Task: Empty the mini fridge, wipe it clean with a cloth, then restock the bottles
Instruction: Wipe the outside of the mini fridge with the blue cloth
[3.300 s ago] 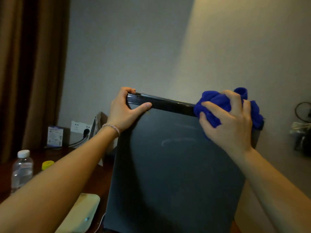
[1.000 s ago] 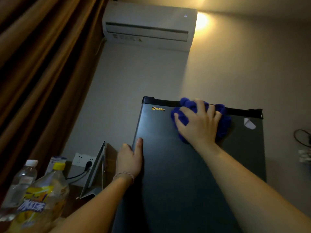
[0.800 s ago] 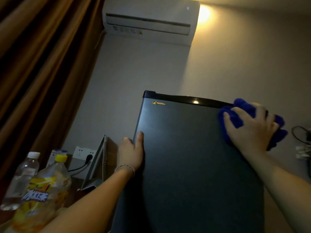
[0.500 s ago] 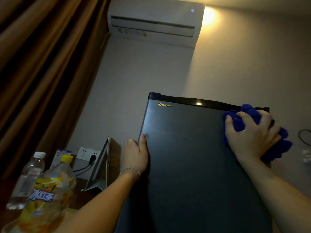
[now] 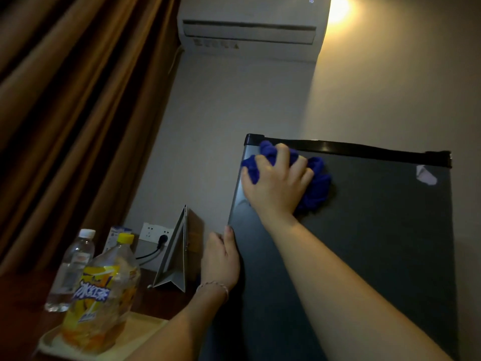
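Note:
The dark grey mini fridge (image 5: pixel 377 243) fills the lower right, its door closed and facing me, a black strip along the top. My right hand (image 5: pixel 276 183) grips a bunched blue cloth (image 5: pixel 316 186) and presses it on the door's upper left corner. My left hand (image 5: pixel 221 256) holds the door's left edge, thumb on the front. A yellow-capped iced tea bottle (image 5: pixel 101 303) stands on a pale tray (image 5: pixel 140 337) at lower left. A clear water bottle (image 5: pixel 70 269) stands behind it.
A dark wooden table (image 5: pixel 23 308) carries the bottles. A folded grey card stand (image 5: pixel 177 256) leans beside the fridge, near a wall socket (image 5: pixel 156 234) with a plug. A brown curtain (image 5: pixel 65 113) hangs left; an air conditioner (image 5: pixel 250 27) is mounted above.
My right hand has swept the blue cloth from the door's upper right corner across to its upper left. My left hand keeps its hold on the door's left edge.

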`<control>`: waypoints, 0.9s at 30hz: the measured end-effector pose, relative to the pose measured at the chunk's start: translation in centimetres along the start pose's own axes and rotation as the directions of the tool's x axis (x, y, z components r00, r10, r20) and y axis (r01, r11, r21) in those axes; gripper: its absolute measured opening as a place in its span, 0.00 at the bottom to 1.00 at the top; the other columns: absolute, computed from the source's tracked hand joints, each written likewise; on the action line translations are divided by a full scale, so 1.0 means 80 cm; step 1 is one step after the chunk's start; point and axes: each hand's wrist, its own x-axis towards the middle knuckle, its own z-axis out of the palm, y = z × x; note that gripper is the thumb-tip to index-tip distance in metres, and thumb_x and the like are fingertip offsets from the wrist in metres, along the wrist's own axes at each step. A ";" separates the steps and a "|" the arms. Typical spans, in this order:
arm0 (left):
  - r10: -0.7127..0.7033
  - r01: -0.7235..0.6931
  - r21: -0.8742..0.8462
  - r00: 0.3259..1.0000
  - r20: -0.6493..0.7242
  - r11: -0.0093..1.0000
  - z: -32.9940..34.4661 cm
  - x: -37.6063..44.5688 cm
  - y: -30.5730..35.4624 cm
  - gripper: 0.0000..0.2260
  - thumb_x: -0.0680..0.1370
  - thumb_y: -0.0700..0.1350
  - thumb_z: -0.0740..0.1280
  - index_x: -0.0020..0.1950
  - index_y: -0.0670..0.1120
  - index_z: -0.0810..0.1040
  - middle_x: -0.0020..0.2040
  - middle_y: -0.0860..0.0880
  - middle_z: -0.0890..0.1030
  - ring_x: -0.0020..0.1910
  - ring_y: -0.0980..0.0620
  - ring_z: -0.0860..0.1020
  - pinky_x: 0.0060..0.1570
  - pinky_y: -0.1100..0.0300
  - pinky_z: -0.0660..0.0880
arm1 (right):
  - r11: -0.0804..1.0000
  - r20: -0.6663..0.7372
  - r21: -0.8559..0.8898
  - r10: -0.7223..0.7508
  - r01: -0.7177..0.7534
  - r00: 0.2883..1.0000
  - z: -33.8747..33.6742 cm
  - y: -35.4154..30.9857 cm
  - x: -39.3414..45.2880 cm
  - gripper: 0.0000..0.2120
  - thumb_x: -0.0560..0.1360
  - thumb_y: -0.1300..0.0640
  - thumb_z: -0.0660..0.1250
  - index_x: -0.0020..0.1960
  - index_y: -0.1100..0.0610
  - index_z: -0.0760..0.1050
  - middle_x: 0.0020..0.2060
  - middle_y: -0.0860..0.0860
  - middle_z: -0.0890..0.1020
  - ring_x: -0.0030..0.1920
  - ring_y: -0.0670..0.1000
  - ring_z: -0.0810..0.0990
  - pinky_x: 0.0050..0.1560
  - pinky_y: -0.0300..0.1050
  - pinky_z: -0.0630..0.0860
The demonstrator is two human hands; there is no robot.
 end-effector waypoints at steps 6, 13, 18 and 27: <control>0.013 -0.012 0.026 1.000 -0.016 1.000 0.000 -0.001 0.003 0.22 0.82 0.62 0.48 0.47 0.47 0.71 0.41 0.45 0.78 0.38 0.50 0.78 0.36 0.57 0.70 | 0.984 0.088 0.027 -0.176 0.174 0.981 0.011 -0.021 -0.016 0.17 0.72 0.40 0.67 0.54 0.49 0.78 0.63 0.55 0.73 0.59 0.64 0.72 0.57 0.59 0.68; -0.011 0.012 -0.005 1.000 0.015 1.000 -0.005 -0.004 0.006 0.22 0.83 0.62 0.49 0.50 0.45 0.72 0.43 0.46 0.78 0.40 0.52 0.78 0.34 0.60 0.68 | 0.974 0.055 0.066 -0.220 0.216 0.974 -0.011 0.058 -0.021 0.16 0.72 0.40 0.66 0.55 0.47 0.78 0.64 0.54 0.74 0.57 0.63 0.72 0.57 0.59 0.66; -0.024 0.025 -0.013 0.998 0.051 1.000 -0.008 -0.004 0.004 0.23 0.82 0.63 0.48 0.50 0.46 0.71 0.44 0.45 0.78 0.42 0.51 0.79 0.37 0.59 0.69 | 0.998 -0.009 -0.007 -0.059 0.059 0.998 -0.056 0.198 -0.027 0.19 0.74 0.38 0.65 0.58 0.47 0.80 0.66 0.54 0.73 0.57 0.65 0.72 0.56 0.58 0.66; -0.059 0.060 -0.019 0.997 0.054 0.998 -0.008 -0.011 -0.001 0.23 0.82 0.63 0.48 0.51 0.45 0.71 0.44 0.46 0.78 0.42 0.53 0.77 0.36 0.60 0.68 | 0.965 -0.097 -0.005 0.262 -0.264 0.960 -0.094 0.267 -0.087 0.21 0.75 0.40 0.66 0.60 0.52 0.78 0.66 0.57 0.69 0.61 0.66 0.68 0.60 0.61 0.65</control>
